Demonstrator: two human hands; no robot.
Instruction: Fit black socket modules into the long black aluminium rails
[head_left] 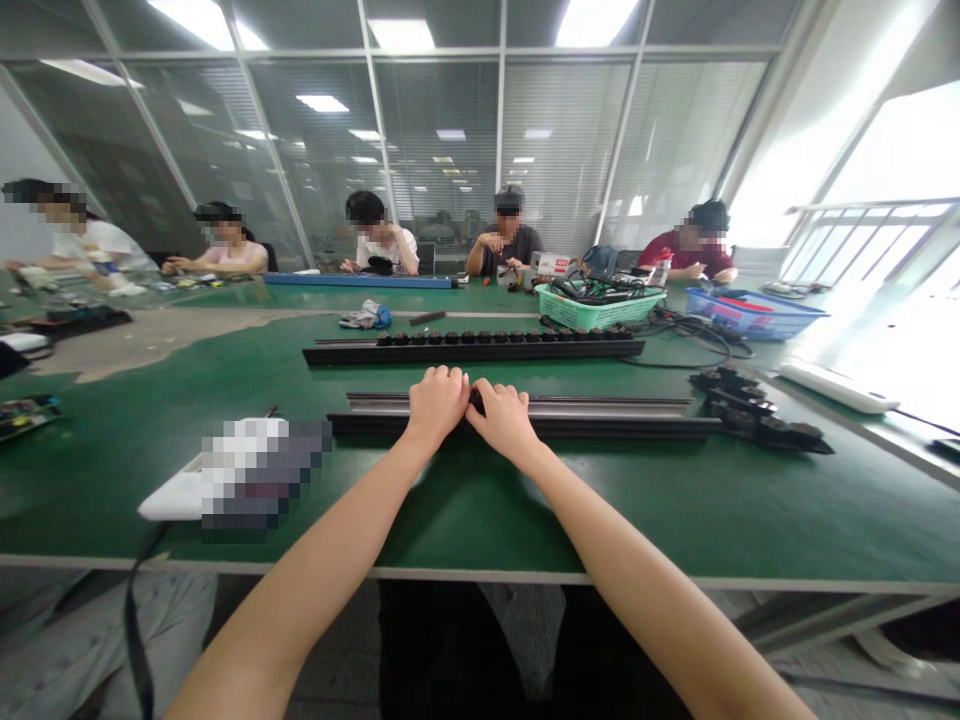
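Note:
A long black metal channel rail (pixel 622 427), open at the top with a silvery inside, lies crosswise on the green table before me. My left hand (pixel 437 402) and my right hand (pixel 501 412) meet over its middle, knuckles up and fingers curled. A small black part (pixel 476 400) shows between them, gripped at the rail; most of it is hidden by my fingers. Farther back lies a second black rail (pixel 465 352), with a row of small black parts (pixel 480 337) along it. Similar-looking black pieces (pixel 757 410) are heaped off the rail's right end.
Left of the rail lie a white object (pixel 172 490) and a blurred dark item. Beyond stand a green basket (pixel 600 312) of cables and a blue basket (pixel 757 315). A crumpled blue-grey cloth (pixel 366 316) lies behind the far rail. Several people sit across the table (pixel 480 530).

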